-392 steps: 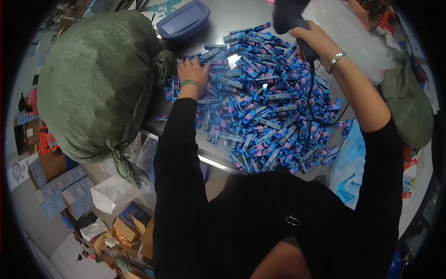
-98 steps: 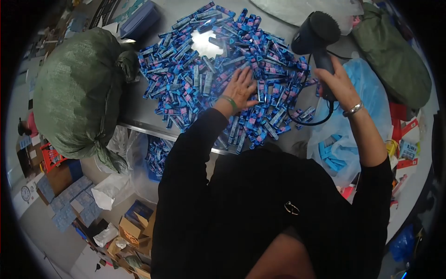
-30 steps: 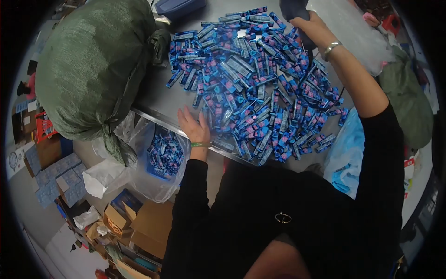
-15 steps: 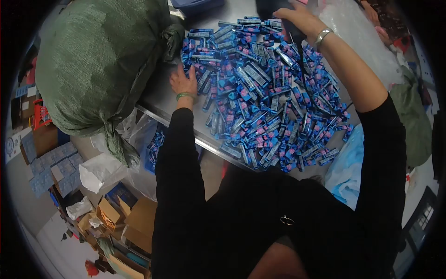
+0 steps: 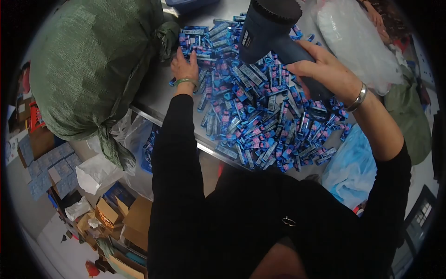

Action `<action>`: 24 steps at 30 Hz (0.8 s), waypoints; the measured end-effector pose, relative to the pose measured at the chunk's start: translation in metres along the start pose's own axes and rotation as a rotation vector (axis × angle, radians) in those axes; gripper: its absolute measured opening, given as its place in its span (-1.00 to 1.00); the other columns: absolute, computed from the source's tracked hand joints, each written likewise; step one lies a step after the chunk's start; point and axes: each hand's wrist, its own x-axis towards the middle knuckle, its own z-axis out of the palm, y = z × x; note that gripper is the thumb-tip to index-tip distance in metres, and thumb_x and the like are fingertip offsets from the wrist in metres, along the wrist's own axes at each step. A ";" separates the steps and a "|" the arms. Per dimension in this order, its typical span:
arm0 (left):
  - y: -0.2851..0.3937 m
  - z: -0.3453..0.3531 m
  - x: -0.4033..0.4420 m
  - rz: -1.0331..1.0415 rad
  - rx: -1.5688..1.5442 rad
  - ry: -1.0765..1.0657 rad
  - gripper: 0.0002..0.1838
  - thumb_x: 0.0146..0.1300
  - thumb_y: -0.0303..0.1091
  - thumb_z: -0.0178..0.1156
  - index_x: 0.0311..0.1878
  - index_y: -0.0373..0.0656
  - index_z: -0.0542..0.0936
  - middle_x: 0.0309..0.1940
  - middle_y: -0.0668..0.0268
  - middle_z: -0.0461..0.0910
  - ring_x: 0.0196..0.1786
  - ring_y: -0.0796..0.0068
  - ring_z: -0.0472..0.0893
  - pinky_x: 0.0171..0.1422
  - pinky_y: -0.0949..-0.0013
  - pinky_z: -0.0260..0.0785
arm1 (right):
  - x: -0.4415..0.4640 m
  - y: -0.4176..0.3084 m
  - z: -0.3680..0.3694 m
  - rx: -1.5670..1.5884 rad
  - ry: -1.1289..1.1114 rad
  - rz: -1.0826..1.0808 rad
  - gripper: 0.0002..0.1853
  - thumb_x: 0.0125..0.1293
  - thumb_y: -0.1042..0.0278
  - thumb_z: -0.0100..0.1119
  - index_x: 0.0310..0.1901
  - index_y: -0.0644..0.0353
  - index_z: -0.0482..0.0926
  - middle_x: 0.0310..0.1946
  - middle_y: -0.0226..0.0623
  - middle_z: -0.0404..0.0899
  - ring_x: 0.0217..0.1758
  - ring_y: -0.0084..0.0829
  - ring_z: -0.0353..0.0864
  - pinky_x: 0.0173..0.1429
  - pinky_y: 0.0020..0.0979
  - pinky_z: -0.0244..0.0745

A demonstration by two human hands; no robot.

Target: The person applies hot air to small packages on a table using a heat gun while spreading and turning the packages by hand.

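Note:
My right hand (image 5: 327,72) is wrapped around the handle of a dark blue hair dryer (image 5: 267,35), held above the pile with its round black ribbed end facing up. A black cord loop hangs below the handle. Beneath it spreads a heap of small blue-and-pink wrapped sticks (image 5: 246,97), many with barcodes showing, on a metal table (image 5: 158,95). At the heap's left edge my left hand (image 5: 184,69) lies with fingers spread, touching or just over the sticks there, holding nothing that I can see. The dryer hides part of the heap.
A big green woven sack (image 5: 93,69) bulges at the left of the table. Clear plastic bags (image 5: 350,42) lie at the back right, a blue bag (image 5: 350,167) at the right edge. Cardboard boxes (image 5: 139,218) stand lower left. Another person's hand (image 5: 375,16) shows at top right.
My right hand has come nearer from the table's far side, bringing the hair dryer over the heap. My left hand has stayed at the heap's left edge, with only a slight shift.

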 end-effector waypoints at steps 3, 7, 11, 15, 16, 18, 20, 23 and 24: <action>0.020 0.014 -0.013 0.013 -0.032 0.039 -0.24 0.23 0.18 0.13 0.40 -0.03 0.29 0.25 -0.19 0.31 0.28 -0.21 0.30 0.36 -0.08 0.16 | 0.016 0.013 -0.004 -0.069 0.160 -0.076 -0.40 0.22 0.13 0.21 0.19 0.34 0.33 -0.52 -0.40 0.47 -0.61 -0.57 0.53 -0.53 -0.54 0.42; 0.058 0.013 -0.048 0.104 -0.118 -0.053 -0.25 0.17 0.10 0.24 0.38 0.00 0.33 0.25 -0.21 0.26 0.27 -0.26 0.26 0.36 -0.10 0.15 | 0.044 -0.005 -0.020 -0.070 0.505 -0.108 -0.41 0.19 0.12 0.27 0.15 0.31 0.35 -0.46 -0.36 0.50 -0.59 -0.55 0.54 -0.53 -0.54 0.43; 0.076 0.021 -0.084 0.485 0.044 -0.053 -0.32 0.19 0.05 0.23 0.34 0.00 0.38 0.22 -0.20 0.32 0.27 -0.31 0.25 0.35 -0.14 0.14 | 0.071 -0.004 -0.011 -0.001 0.467 -0.120 -0.43 0.17 0.11 0.28 0.10 0.31 0.37 -0.45 -0.34 0.50 -0.58 -0.54 0.55 -0.50 -0.53 0.47; 0.088 -0.007 -0.110 0.358 -0.495 -0.523 -0.43 0.27 -0.12 0.19 0.31 -0.13 0.40 0.18 -0.09 0.42 0.29 -0.15 0.32 0.45 0.00 0.09 | 0.078 -0.016 0.020 0.002 0.214 -0.108 -0.51 0.18 0.10 0.26 0.02 0.27 0.43 -0.47 -0.36 0.49 -0.57 -0.56 0.56 -0.49 -0.52 0.51; 0.084 -0.015 -0.120 0.436 -0.453 -0.514 -0.42 0.27 -0.18 0.19 0.32 -0.20 0.37 0.26 -0.03 0.38 0.33 -0.12 0.30 0.45 0.01 0.09 | 0.071 -0.024 0.028 0.002 0.207 -0.107 -0.51 0.18 0.10 0.26 0.02 0.27 0.43 -0.47 -0.36 0.49 -0.57 -0.56 0.56 -0.49 -0.52 0.51; 0.073 -0.038 -0.147 0.453 -0.333 -0.332 -0.40 0.26 -0.17 0.20 0.34 -0.19 0.35 0.30 -0.05 0.34 0.36 -0.14 0.28 0.45 0.00 0.08 | 0.059 -0.038 0.041 -0.118 -0.079 -0.129 -0.57 0.19 0.09 0.23 -0.03 0.23 0.46 -0.49 -0.39 0.49 -0.57 -0.56 0.56 -0.49 -0.51 0.51; 0.059 -0.064 -0.171 0.477 -0.209 -0.143 -0.37 0.25 -0.17 0.21 0.35 -0.17 0.33 0.33 -0.06 0.30 0.38 -0.15 0.25 0.45 -0.01 0.08 | 0.061 -0.041 0.047 -0.172 -0.098 -0.084 -0.59 0.19 0.09 0.22 -0.05 0.22 0.47 -0.49 -0.41 0.48 -0.57 -0.55 0.55 -0.48 -0.50 0.51; 0.023 -0.085 -0.223 0.296 -0.047 0.002 -0.21 0.15 -0.06 0.29 0.37 -0.25 0.27 0.35 -0.12 0.24 0.40 -0.25 0.19 0.45 -0.06 0.05 | 0.069 -0.034 0.054 -0.246 0.029 -0.132 -0.58 0.19 0.10 0.22 -0.05 0.24 0.47 -0.49 -0.40 0.48 -0.57 -0.54 0.56 -0.47 -0.47 0.52; 0.010 -0.085 -0.242 0.233 -0.002 0.027 -0.15 0.12 -0.01 0.31 0.38 -0.28 0.24 0.35 -0.14 0.22 0.41 -0.27 0.16 0.47 -0.09 0.00 | 0.066 -0.035 0.057 -0.230 0.019 -0.134 -0.58 0.19 0.10 0.22 -0.05 0.24 0.47 -0.49 -0.40 0.48 -0.56 -0.54 0.56 -0.47 -0.47 0.52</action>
